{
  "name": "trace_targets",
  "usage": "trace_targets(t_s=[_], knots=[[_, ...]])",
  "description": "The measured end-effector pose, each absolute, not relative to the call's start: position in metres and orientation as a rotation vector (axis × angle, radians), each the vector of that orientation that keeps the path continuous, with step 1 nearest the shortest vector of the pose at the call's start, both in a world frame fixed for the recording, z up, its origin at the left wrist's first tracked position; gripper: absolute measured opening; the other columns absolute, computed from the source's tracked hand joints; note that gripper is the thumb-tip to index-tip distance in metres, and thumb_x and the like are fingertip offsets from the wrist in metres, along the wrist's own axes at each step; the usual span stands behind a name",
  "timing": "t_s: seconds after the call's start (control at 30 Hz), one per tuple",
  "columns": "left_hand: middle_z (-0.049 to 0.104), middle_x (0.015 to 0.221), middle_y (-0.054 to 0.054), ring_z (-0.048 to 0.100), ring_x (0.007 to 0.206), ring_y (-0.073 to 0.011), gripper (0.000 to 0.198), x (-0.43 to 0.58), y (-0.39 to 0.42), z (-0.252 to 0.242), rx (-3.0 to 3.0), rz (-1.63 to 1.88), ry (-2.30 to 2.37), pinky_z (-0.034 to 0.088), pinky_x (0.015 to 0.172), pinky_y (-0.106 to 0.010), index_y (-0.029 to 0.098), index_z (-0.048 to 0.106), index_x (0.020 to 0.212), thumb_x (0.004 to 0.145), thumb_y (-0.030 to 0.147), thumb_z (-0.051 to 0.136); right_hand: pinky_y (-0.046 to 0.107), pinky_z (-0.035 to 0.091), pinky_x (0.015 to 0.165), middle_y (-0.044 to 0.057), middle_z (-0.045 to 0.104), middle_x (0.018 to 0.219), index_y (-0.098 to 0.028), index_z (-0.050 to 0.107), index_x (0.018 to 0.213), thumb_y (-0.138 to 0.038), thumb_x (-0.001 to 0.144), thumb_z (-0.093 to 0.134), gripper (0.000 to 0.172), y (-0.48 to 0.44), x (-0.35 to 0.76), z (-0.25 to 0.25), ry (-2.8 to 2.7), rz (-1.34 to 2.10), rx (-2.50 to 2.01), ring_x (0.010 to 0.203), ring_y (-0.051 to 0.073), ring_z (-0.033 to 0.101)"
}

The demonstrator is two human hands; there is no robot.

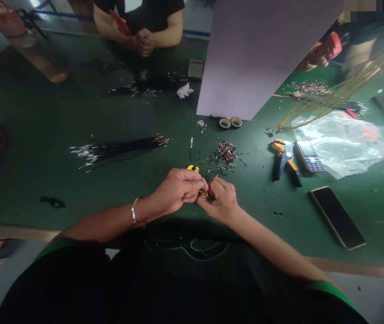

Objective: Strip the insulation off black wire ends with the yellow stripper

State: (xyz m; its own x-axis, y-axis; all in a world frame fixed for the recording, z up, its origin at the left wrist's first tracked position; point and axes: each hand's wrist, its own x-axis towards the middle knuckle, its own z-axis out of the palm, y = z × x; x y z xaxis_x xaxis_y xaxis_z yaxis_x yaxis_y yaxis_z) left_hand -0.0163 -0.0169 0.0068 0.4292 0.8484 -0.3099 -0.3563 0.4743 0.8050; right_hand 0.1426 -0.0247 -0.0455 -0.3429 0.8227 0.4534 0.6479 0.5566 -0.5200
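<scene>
My left hand, with a silvery bracelet on its wrist, pinches a thin black wire whose pale tip points away from me. My right hand is closed around a yellow and black tool, most of it hidden by the fingers. Both hands meet near the table's front edge. Just beyond them lies a pile of small dark and coppery pieces. To the left, a bundle of black wires has silvery ends on one side and coppery ends on the other.
An orange and black tool, a keypad phone, a clear plastic bag and a dark smartphone lie at right. Two tape rolls sit below a large pale panel. Across the table, a person's hands are visible.
</scene>
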Motion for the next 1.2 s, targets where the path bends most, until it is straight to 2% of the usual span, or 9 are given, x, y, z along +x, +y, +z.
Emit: trace_targets(t_s=[0.37, 0.53, 0.6, 0.7, 0.8, 0.9, 1.0, 1.1, 1.2], knots=[[0.040, 0.040, 0.005, 0.033, 0.038, -0.0031, 0.017, -0.014, -0.020, 0.007, 0.751, 0.849, 0.845, 0.022, 0.042, -0.021, 0.010, 0.069, 0.064, 0.067, 0.025, 0.076, 0.030, 0.036, 0.053, -0.001, 0.041, 0.053, -0.025, 0.035, 0.057, -0.015, 0.071, 0.052, 0.024, -0.026, 0.142, -0.044, -2.113, 0.316, -1.173, 0.054, 0.016, 0.042], [0.039, 0.040, 0.005, 0.029, 0.036, -0.0024, 0.015, -0.019, -0.024, 0.010, 0.772, 0.815, 0.864, 0.019, 0.040, -0.022, 0.011, 0.070, 0.064, 0.070, 0.024, 0.074, 0.030, 0.037, 0.051, -0.001, 0.043, 0.053, -0.025, 0.039, 0.055, -0.017, 0.070, 0.054, 0.022, -0.004, 0.174, -0.033, -1.864, 0.175, -1.432, 0.050, 0.015, 0.042], [0.037, 0.040, 0.005, 0.029, 0.037, -0.0029, 0.013, -0.023, -0.020, 0.012, 0.796, 0.879, 0.860, 0.018, 0.040, -0.022, 0.012, 0.071, 0.066, 0.071, 0.023, 0.074, 0.032, 0.042, 0.055, -0.002, 0.046, 0.055, -0.024, 0.048, 0.061, -0.017, 0.073, 0.054, 0.015, 0.003, 0.184, -0.029, -1.727, 0.138, -1.535, 0.053, 0.016, 0.046], [0.031, 0.040, 0.007, 0.027, 0.038, -0.0031, 0.011, -0.029, -0.010, 0.015, 0.809, 0.990, 0.859, 0.019, 0.042, -0.022, 0.012, 0.072, 0.069, 0.074, 0.022, 0.072, 0.033, 0.048, 0.060, 0.001, 0.057, 0.063, -0.022, 0.060, 0.072, -0.019, 0.078, 0.052, 0.010, 0.006, 0.186, -0.028, -1.848, 0.306, -1.400, 0.058, 0.017, 0.054], [0.032, 0.041, 0.007, 0.026, 0.038, -0.0032, 0.011, -0.031, -0.002, 0.017, 0.795, 1.046, 0.863, 0.018, 0.042, -0.022, 0.012, 0.072, 0.069, 0.074, 0.022, 0.071, 0.035, 0.052, 0.067, 0.004, 0.063, 0.072, -0.022, 0.067, 0.088, -0.018, 0.082, 0.051, 0.017, 0.007, 0.182, -0.035, -1.855, 0.349, -1.373, 0.066, 0.019, 0.061], [0.032, 0.042, 0.007, 0.025, 0.039, -0.0030, 0.012, -0.032, 0.000, 0.017, 0.787, 1.041, 0.867, 0.018, 0.042, -0.022, 0.012, 0.071, 0.068, 0.074, 0.022, 0.071, 0.040, 0.053, 0.081, 0.007, 0.068, 0.090, -0.022, 0.068, 0.103, -0.016, 0.082, 0.052, 0.027, 0.010, 0.183, -0.042, -1.803, 0.294, -1.395, 0.084, 0.022, 0.065], [0.033, 0.042, 0.006, 0.025, 0.039, -0.0029, 0.011, -0.033, 0.000, 0.015, 0.792, 1.048, 0.875, 0.018, 0.041, -0.022, 0.012, 0.070, 0.068, 0.074, 0.021, 0.070, 0.041, 0.053, 0.084, 0.010, 0.070, 0.094, -0.021, 0.069, 0.092, -0.019, 0.084, 0.054, 0.017, 0.011, 0.185, -0.042, -1.792, 0.275, -1.359, 0.090, 0.024, 0.066], [0.032, 0.043, 0.007, 0.026, 0.039, -0.0030, 0.012, -0.034, 0.001, 0.014, 0.797, 1.072, 0.882, 0.019, 0.041, -0.022, 0.012, 0.070, 0.068, 0.076, 0.020, 0.069, 0.037, 0.053, 0.076, 0.007, 0.070, 0.080, -0.021, 0.068, 0.078, -0.022, 0.086, 0.055, 0.015, 0.007, 0.182, -0.037, -1.795, 0.391, -1.322, 0.077, 0.021, 0.066], [0.032, 0.043, 0.007, 0.026, 0.039, -0.0029, 0.011, -0.034, 0.002, 0.014, 0.785, 1.082, 0.882, 0.020, 0.041, -0.021, 0.011, 0.069, 0.069, 0.076, 0.020, 0.068, 0.033, 0.052, 0.067, 0.003, 0.068, 0.072, -0.021, 0.067, 0.074, -0.025, 0.087, 0.057, 0.017, -0.001, 0.173, -0.032, -1.792, 0.626, -1.286, 0.067, 0.018, 0.064]])
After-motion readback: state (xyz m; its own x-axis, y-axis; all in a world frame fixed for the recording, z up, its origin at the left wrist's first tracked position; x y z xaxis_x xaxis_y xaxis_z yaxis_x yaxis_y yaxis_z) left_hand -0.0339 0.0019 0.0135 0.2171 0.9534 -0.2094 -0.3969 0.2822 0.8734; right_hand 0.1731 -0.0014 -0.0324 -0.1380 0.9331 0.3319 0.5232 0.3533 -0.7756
